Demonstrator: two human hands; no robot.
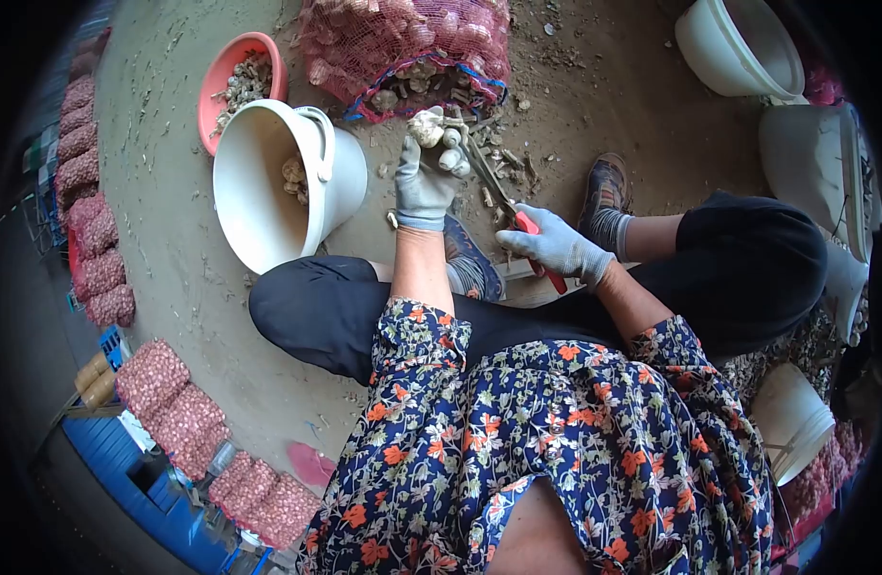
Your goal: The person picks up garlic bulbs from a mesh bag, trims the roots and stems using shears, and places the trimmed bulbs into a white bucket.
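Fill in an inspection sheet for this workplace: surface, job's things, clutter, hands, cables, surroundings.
Surface: bare dirt ground, dusty.
Job's things: garlic bulb; red-handled shears; tilted white bucket with a few bulbs inside; open mesh sack of garlic.
Clutter: cut stems and scraps scattered on the ground; pink basin holding trimmings.
Hands: left hand, gloved, fingers shut round the garlic bulb; right hand, gloved, grips the shears.
Cables: nothing seen.
Surroundings: filled mesh sacks at the left; more white buckets at the right.
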